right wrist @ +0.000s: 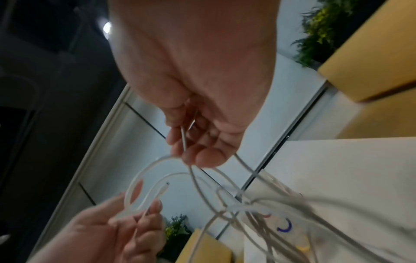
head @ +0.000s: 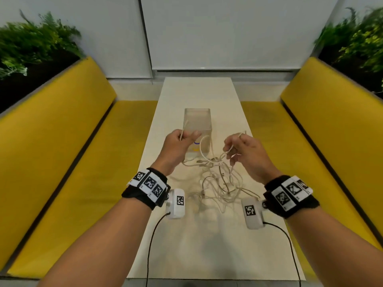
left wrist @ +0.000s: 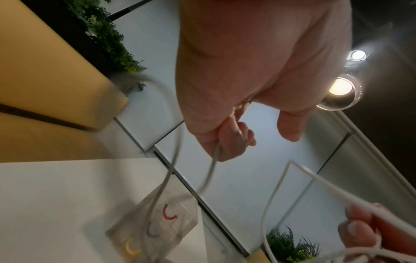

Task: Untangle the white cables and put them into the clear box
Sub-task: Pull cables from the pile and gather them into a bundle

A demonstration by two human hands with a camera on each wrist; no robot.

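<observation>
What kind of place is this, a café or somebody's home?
Probably a café-style or office lounge booth, not a home: two yellow cushioned benches face each other across a narrow pale table, with green plants behind the seat backs and globe lamps overhead.

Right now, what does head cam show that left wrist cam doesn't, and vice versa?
Head only: the tangled pile of white cables on the table, both wristbands, and the right hand whole, holding cable strands.

Left wrist only: ceiling lamps, and the left hand's fingers curled round a cable from below.

Both: the left hand gripping a cable, the clear box, yellow benches.
</observation>
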